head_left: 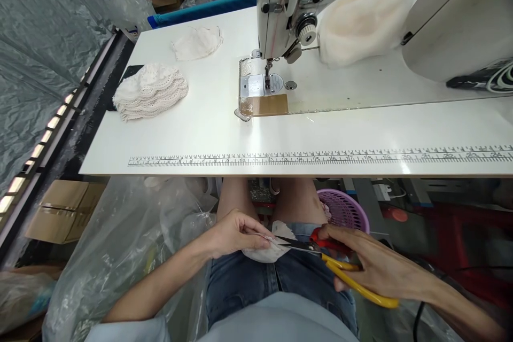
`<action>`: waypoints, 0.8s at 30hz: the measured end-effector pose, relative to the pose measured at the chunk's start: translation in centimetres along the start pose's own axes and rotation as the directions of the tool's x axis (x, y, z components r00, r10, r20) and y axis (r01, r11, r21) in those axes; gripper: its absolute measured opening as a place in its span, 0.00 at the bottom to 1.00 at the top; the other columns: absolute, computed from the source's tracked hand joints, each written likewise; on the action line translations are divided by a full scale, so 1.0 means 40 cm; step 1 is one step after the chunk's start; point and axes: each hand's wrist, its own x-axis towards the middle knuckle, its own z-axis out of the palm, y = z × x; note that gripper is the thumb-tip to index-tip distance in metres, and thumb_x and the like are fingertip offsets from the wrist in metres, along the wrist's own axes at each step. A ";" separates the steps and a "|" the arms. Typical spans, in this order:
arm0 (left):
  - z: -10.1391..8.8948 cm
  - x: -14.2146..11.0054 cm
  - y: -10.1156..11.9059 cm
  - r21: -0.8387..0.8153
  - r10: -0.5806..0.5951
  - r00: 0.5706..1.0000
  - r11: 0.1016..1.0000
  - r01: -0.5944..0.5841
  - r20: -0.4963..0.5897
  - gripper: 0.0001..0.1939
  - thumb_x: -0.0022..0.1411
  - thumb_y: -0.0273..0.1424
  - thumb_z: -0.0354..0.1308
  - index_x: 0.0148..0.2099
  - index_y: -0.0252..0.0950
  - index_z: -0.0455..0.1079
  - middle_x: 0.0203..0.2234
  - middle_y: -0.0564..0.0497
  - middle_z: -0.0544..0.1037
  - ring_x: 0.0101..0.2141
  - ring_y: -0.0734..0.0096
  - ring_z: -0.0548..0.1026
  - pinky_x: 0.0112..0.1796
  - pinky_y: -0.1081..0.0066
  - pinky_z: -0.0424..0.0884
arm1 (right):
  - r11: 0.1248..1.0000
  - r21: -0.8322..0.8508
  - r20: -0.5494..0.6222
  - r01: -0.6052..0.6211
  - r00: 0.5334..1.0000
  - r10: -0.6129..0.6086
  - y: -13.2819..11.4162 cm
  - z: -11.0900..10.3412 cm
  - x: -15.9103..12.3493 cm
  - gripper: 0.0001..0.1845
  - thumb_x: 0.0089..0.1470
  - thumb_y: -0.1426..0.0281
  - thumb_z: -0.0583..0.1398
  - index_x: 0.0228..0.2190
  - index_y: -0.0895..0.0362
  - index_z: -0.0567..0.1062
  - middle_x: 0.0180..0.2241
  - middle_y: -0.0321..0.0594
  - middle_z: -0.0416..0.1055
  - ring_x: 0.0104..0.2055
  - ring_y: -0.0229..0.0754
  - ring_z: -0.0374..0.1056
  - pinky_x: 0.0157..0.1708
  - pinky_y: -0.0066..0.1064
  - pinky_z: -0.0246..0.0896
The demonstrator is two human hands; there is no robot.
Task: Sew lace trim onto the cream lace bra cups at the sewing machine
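Over my lap, my left hand (244,235) pinches a small piece of white fabric (266,254) between thumb and fingers. My right hand (360,256) grips a pair of scissors (336,262) with one red and one yellow handle. The dark blades are parted and point left, their tips at the edge of the fabric beside my left fingertips. Whether the blades touch thread or cloth is too small to tell.
Above my lap stands a white sewing table with a printed ruler (320,157) along its front edge. It carries a sewing machine (276,10), a stack of white lacy pieces (150,91) and one single piece (197,43). A purple basket (348,211) sits below, with plastic bags (132,246) at left.
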 end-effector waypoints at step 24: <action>-0.001 0.003 -0.001 -0.072 -0.018 0.999 0.997 0.016 -0.026 0.20 0.41 0.37 0.69 0.37 0.31 0.78 0.29 0.45 0.80 0.31 0.68 0.77 0.36 0.72 0.71 | 0.992 0.108 0.035 0.059 0.997 -0.063 -0.008 0.004 0.017 0.03 0.51 0.68 0.58 0.31 0.52 0.68 0.24 0.32 0.73 0.24 0.39 0.68 0.24 0.25 0.59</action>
